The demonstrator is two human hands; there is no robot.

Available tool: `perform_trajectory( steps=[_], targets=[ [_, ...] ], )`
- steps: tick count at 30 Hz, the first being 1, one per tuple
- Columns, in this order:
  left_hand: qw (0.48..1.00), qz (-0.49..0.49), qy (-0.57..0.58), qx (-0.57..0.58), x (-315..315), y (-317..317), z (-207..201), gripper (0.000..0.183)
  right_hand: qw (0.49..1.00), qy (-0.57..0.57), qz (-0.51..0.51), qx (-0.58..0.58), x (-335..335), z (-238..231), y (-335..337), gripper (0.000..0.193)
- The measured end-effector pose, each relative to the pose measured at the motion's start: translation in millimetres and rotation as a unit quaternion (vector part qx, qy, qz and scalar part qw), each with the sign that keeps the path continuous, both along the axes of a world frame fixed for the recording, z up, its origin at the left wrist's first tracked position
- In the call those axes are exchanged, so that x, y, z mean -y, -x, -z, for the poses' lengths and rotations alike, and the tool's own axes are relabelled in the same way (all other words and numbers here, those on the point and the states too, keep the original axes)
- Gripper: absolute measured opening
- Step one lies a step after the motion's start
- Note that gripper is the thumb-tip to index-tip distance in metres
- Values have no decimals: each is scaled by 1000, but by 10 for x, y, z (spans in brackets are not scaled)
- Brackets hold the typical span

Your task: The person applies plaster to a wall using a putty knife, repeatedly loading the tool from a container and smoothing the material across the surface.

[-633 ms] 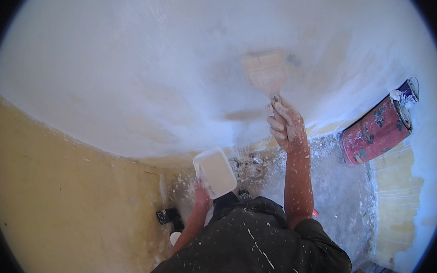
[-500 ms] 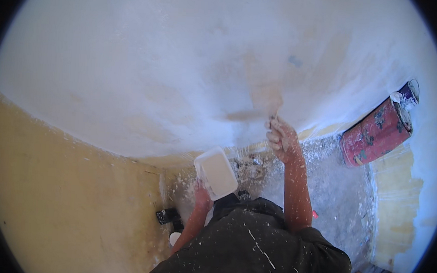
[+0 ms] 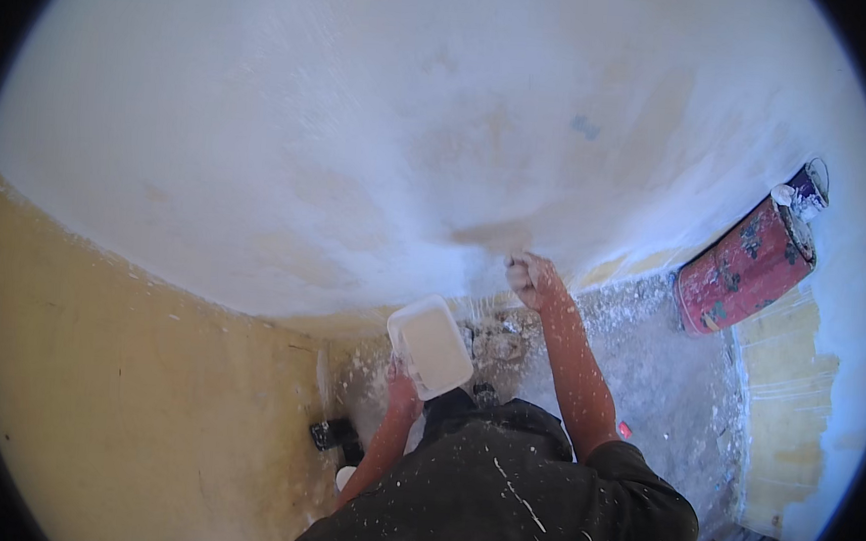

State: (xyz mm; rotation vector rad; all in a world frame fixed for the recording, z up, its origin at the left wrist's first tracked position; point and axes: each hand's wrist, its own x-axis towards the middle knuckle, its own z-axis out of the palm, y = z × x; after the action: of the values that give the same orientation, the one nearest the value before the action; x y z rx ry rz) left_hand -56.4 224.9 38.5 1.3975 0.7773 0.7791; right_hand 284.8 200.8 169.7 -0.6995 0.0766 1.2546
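My left hand (image 3: pixel 403 393) grips the side of a white rectangular plastic tub (image 3: pixel 430 346) holding a pale, smooth paste, below the wall's lower edge. Out in front, my right hand (image 3: pixel 530 279) is closed round a putty knife, close to the wall (image 3: pixel 361 157). The knife's blade hardly stands out from the wall now; the fingers hide its handle. Whitish coating covers most of this wall, with tan patches showing through and a brownish smear (image 3: pixel 495 233) beside my right hand. White specks dot my right forearm.
At the right stands a worn red drum (image 3: pixel 745 270) with a dark blue bucket (image 3: pixel 810 184) on top. White splatter marks the grey floor (image 3: pixel 656 354). A bare yellow wall (image 3: pixel 138 391) runs along the left, with a black object (image 3: pixel 332 433) at its foot.
My right hand has moved down and left along the wall, and the putty knife's blade no longer shows clearly above it. The tub in my left hand has barely moved.
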Motion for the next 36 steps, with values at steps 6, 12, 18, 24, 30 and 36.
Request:
perform_trajectory(
  steps=[6, 12, 18, 24, 30, 36],
  targets=[
    [895, -139, 381, 184, 38, -141, -427, 56, 987, -118, -2, 110, -37, -1497, 65, 9],
    [894, -139, 388, 178, 96, -142, -535, 50, 967, -190, 29, 167, 307, -1938, 130, 16],
    [933, -85, 328, 123, 88, 2, -333, 45, 996, -35, 39, 78, 366, -515, 17, 17],
    [924, -165, 322, 125, 167, -193, -596, 47, 994, 105, -15, 29, 119, 943, -317, 8],
    [898, -154, 383, 150, 198, -311, -1210, 45, 995, 66, -3, 77, -226, -152, -395, 9],
    [909, -154, 366, 126, 174, -289, -1111, 45, 977, -119, 29, 172, 261, -1564, -121, 22]
  ],
)
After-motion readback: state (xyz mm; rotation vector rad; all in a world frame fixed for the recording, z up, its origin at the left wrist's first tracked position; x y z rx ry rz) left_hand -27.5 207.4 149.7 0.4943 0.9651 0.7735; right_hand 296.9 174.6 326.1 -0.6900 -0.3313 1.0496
